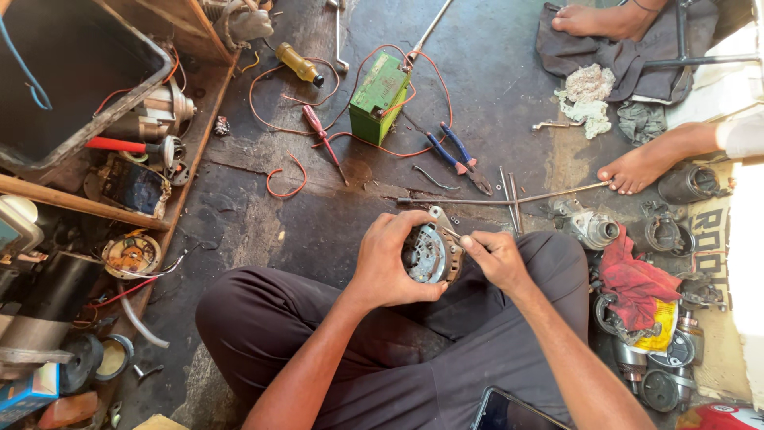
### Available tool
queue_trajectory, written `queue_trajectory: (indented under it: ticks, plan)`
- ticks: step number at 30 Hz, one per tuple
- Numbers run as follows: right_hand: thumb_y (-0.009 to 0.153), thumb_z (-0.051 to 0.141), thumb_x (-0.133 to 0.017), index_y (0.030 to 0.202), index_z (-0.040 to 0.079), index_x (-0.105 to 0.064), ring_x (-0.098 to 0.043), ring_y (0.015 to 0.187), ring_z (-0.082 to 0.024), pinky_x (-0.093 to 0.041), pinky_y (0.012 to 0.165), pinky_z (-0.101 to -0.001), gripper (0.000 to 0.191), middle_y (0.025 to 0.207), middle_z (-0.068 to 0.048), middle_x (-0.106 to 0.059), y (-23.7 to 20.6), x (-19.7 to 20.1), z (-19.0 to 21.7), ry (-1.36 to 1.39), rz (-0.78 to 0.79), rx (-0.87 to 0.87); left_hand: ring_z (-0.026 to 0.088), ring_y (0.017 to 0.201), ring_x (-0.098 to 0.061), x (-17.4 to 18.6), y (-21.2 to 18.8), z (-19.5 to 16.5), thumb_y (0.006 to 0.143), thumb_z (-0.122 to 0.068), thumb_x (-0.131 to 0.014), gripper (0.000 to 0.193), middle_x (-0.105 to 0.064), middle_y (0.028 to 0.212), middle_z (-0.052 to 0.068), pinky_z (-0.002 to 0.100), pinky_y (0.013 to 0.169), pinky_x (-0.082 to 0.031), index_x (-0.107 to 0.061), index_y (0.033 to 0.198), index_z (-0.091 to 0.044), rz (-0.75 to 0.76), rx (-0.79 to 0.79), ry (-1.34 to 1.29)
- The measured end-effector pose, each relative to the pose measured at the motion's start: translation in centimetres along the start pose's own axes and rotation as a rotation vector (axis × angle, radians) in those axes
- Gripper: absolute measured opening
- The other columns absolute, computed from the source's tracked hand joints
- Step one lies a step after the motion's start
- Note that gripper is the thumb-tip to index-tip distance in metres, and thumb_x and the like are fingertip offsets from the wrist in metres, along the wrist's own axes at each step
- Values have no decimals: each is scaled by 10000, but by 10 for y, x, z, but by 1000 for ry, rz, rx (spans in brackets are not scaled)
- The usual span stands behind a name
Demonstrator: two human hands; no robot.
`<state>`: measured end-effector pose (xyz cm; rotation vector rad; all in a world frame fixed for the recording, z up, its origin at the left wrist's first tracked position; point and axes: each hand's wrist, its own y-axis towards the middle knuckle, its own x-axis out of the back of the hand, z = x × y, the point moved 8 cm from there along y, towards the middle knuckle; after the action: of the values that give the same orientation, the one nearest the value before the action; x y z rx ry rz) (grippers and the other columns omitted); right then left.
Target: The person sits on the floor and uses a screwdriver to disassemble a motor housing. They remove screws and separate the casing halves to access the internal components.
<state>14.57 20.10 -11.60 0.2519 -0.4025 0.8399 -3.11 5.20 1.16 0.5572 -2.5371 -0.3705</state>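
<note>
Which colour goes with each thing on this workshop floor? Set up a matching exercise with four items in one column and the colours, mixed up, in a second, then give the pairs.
Column one:
1. battery
2. pliers handles
3. rag by the right knee
4. screwdriver handle

Column two:
A. blue
B. red and black
C. green
D. red

Pairs: 1-C, 2-A, 3-D, 4-B

For reference, the left hand grips a round metal motor part, and the right hand works a thin tool into it.
</note>
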Motion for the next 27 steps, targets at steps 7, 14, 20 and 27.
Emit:
queue_trajectory:
  ticks: [7,14,20,27]
  plan:
    - [1028,311,-630,695,-4,-531,-363,643,-55,-323,531,-313,468,616,17,-398,10,-6,3,96,63,-21,288,1006,-643,2,0,1,503,-356,-892,811,-707,1132,51,404,894,-529,-635,1241,-140,-15,7,-4]
    - [952,296,-689,769,-28,-673,-445,585,-68,-381,521,-310,373,573,-10,-489,5,19,24,-105,46,-21,287,990,-644,1,1,0,505,-367,-898,803,-705,1114,52,403,881,-529,-638,1229,-136,5,-5,12]
    - [963,316,-666,808,-27,-655,-433,600,-64,-379,517,-315,376,590,-22,-479,10,9,30,-43,23,51,289,994,-652,3,1,4,511,-382,-900,816,-696,1111,72,396,879,-537,-632,1240,-131,-5,-23,-3]
    - [979,344,-648,716,-15,-607,-401,583,-71,-343,505,-324,447,575,-28,-420,22,-1,20,-12,71,47,288,978,-657,3,3,15,513,-386,-899,809,-681,1040,91,393,871,-539,-635,1236,-137,34,27,-19]
